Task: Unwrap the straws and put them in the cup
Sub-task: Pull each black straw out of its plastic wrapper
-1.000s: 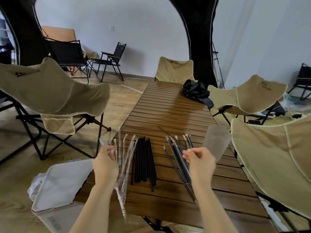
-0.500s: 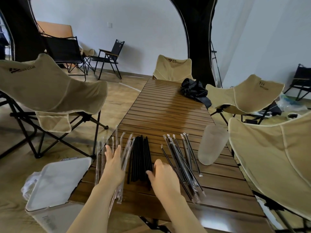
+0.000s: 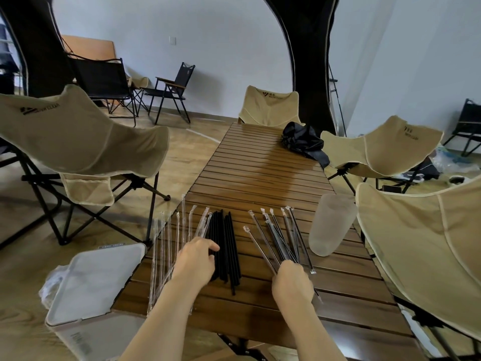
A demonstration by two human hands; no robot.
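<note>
Several unwrapped black straws (image 3: 226, 246) lie in a bundle on the slatted wooden table (image 3: 260, 178). My left hand (image 3: 196, 260) sits at the bundle's left edge, fingers curled, pinching the black straws. To the right, several wrapped straws (image 3: 279, 234) fan out in clear sleeves. My right hand (image 3: 292, 284) grips their near ends. A frosted plastic cup (image 3: 331, 224) stands upright right of the fan, with nothing visible inside. Empty clear wrappers (image 3: 166, 246) lie along the table's left edge, partly under my left arm.
A white-lidded bin (image 3: 96, 280) stands on the floor by the table's near left corner. Beige folding chairs flank the table on the left (image 3: 78, 136), on the right (image 3: 421, 243) and at the far end. A black bag (image 3: 303, 140) lies at the far right.
My right hand moved right from the black straws and took hold of the wrapped straws' near ends. My left hand shifted right off the empty wrappers onto the black bundle and curled its fingers.
</note>
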